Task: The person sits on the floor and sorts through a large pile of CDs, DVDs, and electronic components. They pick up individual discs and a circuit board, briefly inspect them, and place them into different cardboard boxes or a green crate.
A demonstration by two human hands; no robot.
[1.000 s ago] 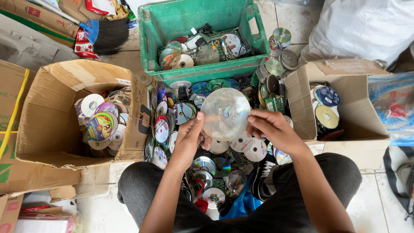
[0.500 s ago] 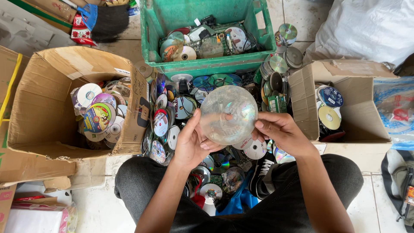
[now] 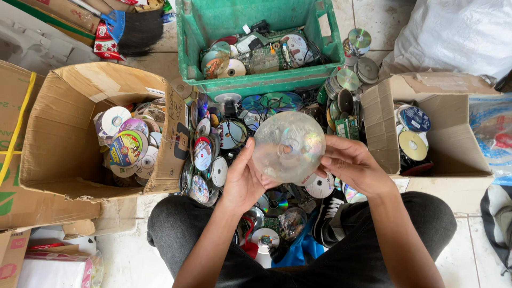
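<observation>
Far left, a red and blue packet [image 3: 106, 33] beside a black brush [image 3: 140, 29]; near left, a white pack [image 3: 50, 269] under a flattened carton with a green mark. Centre, a clear disc [image 3: 288, 147] held up flat to the camera, over the disc pile [image 3: 224, 154] on the floor, between both hands. Left hand [image 3: 244, 178] upright on the disc's left rim, thumb along the edge, fingers curled behind. Right hand [image 3: 353, 166] on the right rim, fingers partly closed, pinching the edge. Left, an open brown box [image 3: 64, 154] tipped toward the middle, full of printed discs. Far centre, a green crate [image 3: 256, 80] with discs and circuit boards. Right, a smaller carton [image 3: 453, 154] holding a blue disc and a yellow one. Far right, a white sack [image 3: 453, 32].
</observation>
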